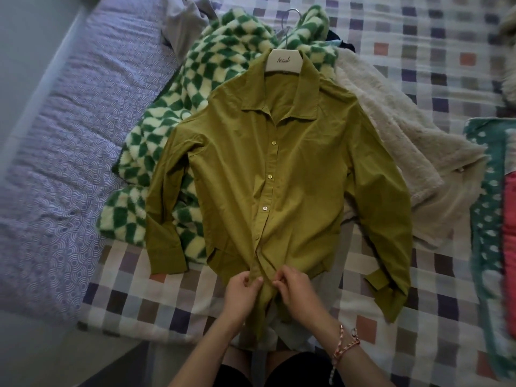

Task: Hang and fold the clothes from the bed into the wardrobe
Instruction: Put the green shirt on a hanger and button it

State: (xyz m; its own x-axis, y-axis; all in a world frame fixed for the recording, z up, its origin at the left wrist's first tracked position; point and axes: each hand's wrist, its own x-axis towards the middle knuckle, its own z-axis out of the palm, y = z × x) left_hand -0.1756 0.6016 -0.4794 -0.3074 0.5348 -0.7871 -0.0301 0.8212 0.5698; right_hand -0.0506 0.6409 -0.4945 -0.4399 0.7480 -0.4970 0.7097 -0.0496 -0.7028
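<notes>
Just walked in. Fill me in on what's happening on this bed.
A person is working on an olive shirt laid flat on the bed, with a white hanger in its collar. The left hand and right hand both pinch the button strip near the hem, seemingly fastening a lower button. The shirt lies partly over a green checkered fleece, beside a cream fluffy garment.

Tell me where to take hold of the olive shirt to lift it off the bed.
Grip the neck of the white hanger from the collar end: the olive shirt lies flat, front up, already on it, so it should lift hanging straight.
</notes>
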